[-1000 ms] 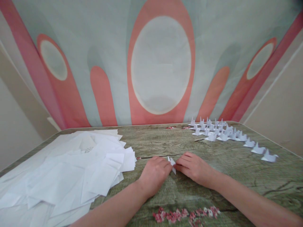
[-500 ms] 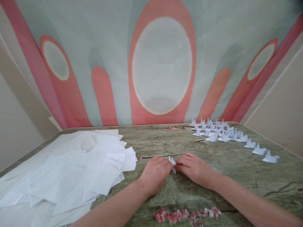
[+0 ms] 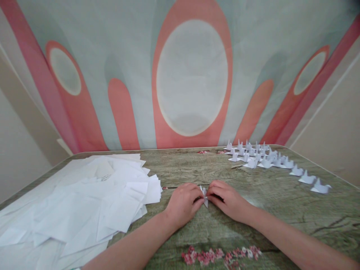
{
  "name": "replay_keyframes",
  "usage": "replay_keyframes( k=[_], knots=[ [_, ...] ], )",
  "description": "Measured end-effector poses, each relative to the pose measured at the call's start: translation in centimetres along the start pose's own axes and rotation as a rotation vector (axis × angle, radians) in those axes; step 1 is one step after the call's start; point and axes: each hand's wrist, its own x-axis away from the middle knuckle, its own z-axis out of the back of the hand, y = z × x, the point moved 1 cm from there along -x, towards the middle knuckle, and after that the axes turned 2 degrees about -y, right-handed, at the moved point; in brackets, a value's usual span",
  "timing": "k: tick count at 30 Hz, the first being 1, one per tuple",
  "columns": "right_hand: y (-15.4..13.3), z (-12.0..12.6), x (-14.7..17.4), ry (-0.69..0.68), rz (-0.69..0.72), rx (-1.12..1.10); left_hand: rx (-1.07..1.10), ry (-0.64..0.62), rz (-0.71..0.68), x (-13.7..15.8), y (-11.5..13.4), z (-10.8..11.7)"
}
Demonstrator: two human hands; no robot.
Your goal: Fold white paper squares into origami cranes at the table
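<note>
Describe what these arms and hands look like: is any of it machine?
No machine parts show: these are a person's left hand and right hand, five-fingered, with no gloves, rings or cables visible. The left forearm and right forearm are bare, without visible markings or watches; no sleeve shows clearly.

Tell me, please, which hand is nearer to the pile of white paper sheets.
Left. The left hand is to the right of the pile of white paper sheets, apart from it; the right hand is farther right, beyond the folded white paper both pinch.
</note>
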Motion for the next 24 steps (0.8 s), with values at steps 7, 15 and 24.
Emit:
replay_keyframes(
  k=[7,15,24],
  knots=[
    [-0.71,-0.02,-0.29,0.012,-0.136,-0.055,0.127,0.023,0.085,-0.52,-0.23,0.08],
    [-0.57,-0.63,-0.34,0.055,-0.221,-0.038,0.047,0.023,0.160,-0.70,0.15,-0.32],
    [-0.44,-0.68,-0.58,0.035,-0.242,0.000,0.038,0.049,0.192,-0.90,0.12,-0.58]
  ],
)
